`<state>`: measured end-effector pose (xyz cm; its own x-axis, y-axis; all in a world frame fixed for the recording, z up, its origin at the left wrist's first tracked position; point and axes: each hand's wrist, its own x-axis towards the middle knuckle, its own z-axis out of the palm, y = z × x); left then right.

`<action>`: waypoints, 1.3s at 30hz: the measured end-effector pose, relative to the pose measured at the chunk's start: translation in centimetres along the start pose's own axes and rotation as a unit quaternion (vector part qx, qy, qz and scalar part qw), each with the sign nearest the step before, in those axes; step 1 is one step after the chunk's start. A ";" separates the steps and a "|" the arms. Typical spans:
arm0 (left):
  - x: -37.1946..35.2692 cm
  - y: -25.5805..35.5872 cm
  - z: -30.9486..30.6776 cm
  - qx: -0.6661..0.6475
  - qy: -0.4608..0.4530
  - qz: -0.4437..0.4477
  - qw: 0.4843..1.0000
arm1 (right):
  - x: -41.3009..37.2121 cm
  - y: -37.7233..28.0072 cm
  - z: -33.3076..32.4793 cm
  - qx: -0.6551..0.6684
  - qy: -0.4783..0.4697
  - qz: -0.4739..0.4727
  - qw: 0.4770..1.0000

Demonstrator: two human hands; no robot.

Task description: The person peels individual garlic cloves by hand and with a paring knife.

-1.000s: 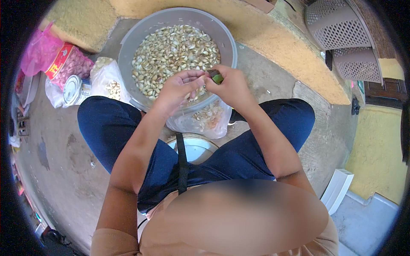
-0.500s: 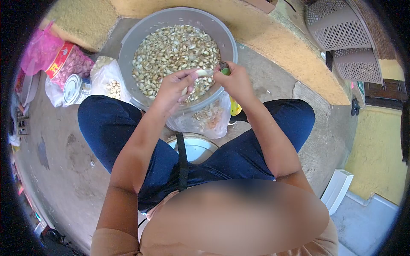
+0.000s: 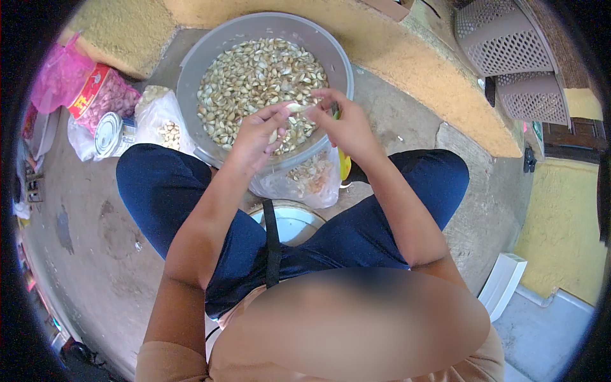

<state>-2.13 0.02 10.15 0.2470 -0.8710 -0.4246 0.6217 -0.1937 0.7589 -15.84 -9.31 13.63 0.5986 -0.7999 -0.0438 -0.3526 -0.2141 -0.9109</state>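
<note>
Over the near part of a large grey tub [image 3: 347, 70] full of pale garlic cloves [image 3: 261, 76], my left hand [image 3: 259, 134] pinches a whitish clove [image 3: 295, 108] between thumb and forefinger. Another clove [image 3: 273, 135] shows lower in the same hand. My right hand [image 3: 347, 127] meets the pinched clove from the right, thumb near it and fingers bent. A small green thing [image 3: 337, 114] shows by the right fingers, mostly hidden. Below the tub's near rim lies a clear plastic bag [image 3: 315, 179] of peelings.
To the left are a white bag of peeled cloves [image 3: 170, 132], a can [image 3: 109, 135] and a pink net sack [image 3: 114, 99]. A white lidded container [image 3: 289, 224] stands between my legs. Plastic chairs [image 3: 509, 44] are at the upper right, along the yellow wall.
My right hand has shifted and its fingers have spread more. The dark and green thing at its fingers is less visible. My left hand stays nearly in place with the clove.
</note>
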 end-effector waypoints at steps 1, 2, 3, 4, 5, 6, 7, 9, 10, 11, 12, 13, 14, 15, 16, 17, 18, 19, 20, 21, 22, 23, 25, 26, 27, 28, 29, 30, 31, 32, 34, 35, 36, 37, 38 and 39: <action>-0.1 0.1 0.3 0.008 0.008 -0.002 1.000 | -0.1 -0.1 0.3 -0.022 0.022 -0.077 0.997; -0.3 0.2 0.7 0.016 0.016 -0.004 1.000 | -0.1 -0.2 0.6 -0.048 0.027 -0.104 0.993; -0.4 0.3 0.9 0.024 0.024 -0.006 0.999 | -0.2 -0.3 0.8 -0.074 0.033 -0.131 0.988; -0.4 0.2 0.8 0.039 0.017 0.001 0.999 | -0.2 -0.3 0.9 -0.099 0.038 -0.157 0.982; -0.3 0.0 0.4 0.053 0.011 0.008 0.998 | -0.2 -0.2 0.9 -0.098 0.031 -0.137 0.985; -0.3 -0.1 0.3 0.068 0.004 0.015 0.998 | -0.2 0.0 0.8 -0.097 0.024 -0.116 0.988; -0.4 0.0 0.4 0.070 0.007 0.019 0.997 | -0.2 0.0 0.7 -0.096 0.016 -0.096 0.991; -0.6 0.2 0.7 0.073 0.015 0.027 0.997 | -0.3 -0.3 0.6 -0.104 0.015 -0.058 0.993; -0.6 0.1 0.6 0.055 0.015 0.026 0.998 | -0.3 -0.5 0.6 -0.108 0.014 -0.038 0.993; -0.5 -0.1 0.5 0.038 0.016 0.024 0.999 | -0.3 -0.4 0.6 -0.093 0.016 -0.036 0.995; -0.4 -0.1 0.4 0.020 0.016 0.022 0.999 | -0.2 -0.1 0.7 -0.078 0.017 -0.033 0.996; -0.4 -0.1 0.3 0.007 0.016 0.016 1.000 | -0.1 0.2 0.8 -0.063 0.018 -0.029 0.997; -0.4 0.0 0.3 -0.007 0.016 0.009 1.000 | 0.0 0.7 0.8 -0.045 0.017 -0.035 0.998; -0.4 0.1 0.3 -0.020 0.016 0.003 1.000 | 0.3 1.0 0.8 -0.027 0.016 -0.041 0.999; -0.3 0.0 0.2 -0.023 0.012 0.000 1.000 | 0.4 1.1 0.7 -0.009 0.014 -0.047 0.999; -0.3 -0.1 0.0 -0.026 0.007 -0.004 1.000 | 0.4 1.2 0.6 -0.002 -0.001 -0.025 1.000; -0.2 -0.2 0.0 -0.029 0.003 -0.006 1.000 | 0.4 0.9 0.5 0.005 -0.015 -0.003 1.000; -0.3 -0.1 0.0 -0.038 0.005 -0.008 0.999 | 0.4 0.6 0.3 0.013 -0.030 0.019 0.999; -0.3 -0.1 0.0 -0.047 0.006 -0.009 0.999 | 0.4 0.4 0.2 0.011 -0.040 0.020 0.999; -0.3 -0.1 0.1 -0.056 0.008 -0.010 0.998 | 0.4 0.2 0.2 0.009 -0.050 0.021 0.999; -0.3 -0.1 0.2 -0.044 0.016 -0.008 0.999 | 0.4 0.0 0.1 0.008 -0.060 0.021 0.998; -0.4 0.1 0.2 -0.031 0.024 -0.005 0.999 | 0.2 -0.2 0.1 -0.014 -0.069 0.011 0.997; -0.5 0.2 0.3 -0.004 0.036 0.004 0.999 | 0.1 -0.5 0.2 -0.057 -0.087 -0.010 0.995; -0.5 0.2 0.4 0.011 0.040 0.010 0.999 | 0.0 -0.3 0.3 -0.070 -0.080 -0.023 0.994; -0.6 0.2 0.5 0.025 0.043 0.016 0.999 | 0.0 0.0 0.6 -0.083 -0.073 -0.036 0.993; -0.7 0.2 0.6 0.052 0.044 0.024 0.997 | 0.0 0.1 0.8 -0.096 -0.067 -0.050 0.992; -0.8 0.2 0.8 0.078 0.045 0.032 0.995 | 0.0 0.1 0.8 -0.091 -0.073 -0.026 0.993; -0.9 0.2 1.0 0.104 0.045 0.040 0.993 | 0.2 -0.1 0.8 -0.086 -0.081 -0.003 0.993; -1.1 0.4 1.2 0.111 0.051 0.041 0.992 | 0.3 -0.1 0.8 -0.081 -0.088 0.019 0.993; -1.3 0.7 1.4 0.118 0.057 0.043 0.990 | 0.3 0.0 0.8 -0.090 -0.088 0.009 0.992; -1.3 0.8 1.5 0.131 0.063 0.044 0.988 | 0.3 0.3 0.8 -0.108 -0.090 -0.012 0.990; -1.2 0.7 1.5 0.136 0.063 0.044 0.988 | 0.3 0.2 0.7 -0.142 -0.094 -0.043 0.984; -1.2 0.5 1.3 0.142 0.064 0.043 0.987 | 0.2 0.1 0.6 -0.176 -0.097 -0.074 0.977; -1.0 0.4 1.0 0.133 0.055 0.031 0.989 | 0.2 0.0 0.6 -0.210 -0.101 -0.104 0.967; -0.7 0.1 0.6 0.124 0.045 0.018 0.991 | 0.2 0.1 0.5 -0.207 -0.104 -0.117 0.966; -0.6 0.0 0.2 0.115 0.037 0.006 0.993 | 0.3 0.2 0.5 -0.203 -0.108 -0.129 0.965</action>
<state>-2.47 0.42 10.49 0.3114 -0.8403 -0.4438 0.4351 -0.2891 0.8527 -15.41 -9.31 13.21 0.8246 -0.5645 0.0381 -0.3988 -0.6278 -0.6685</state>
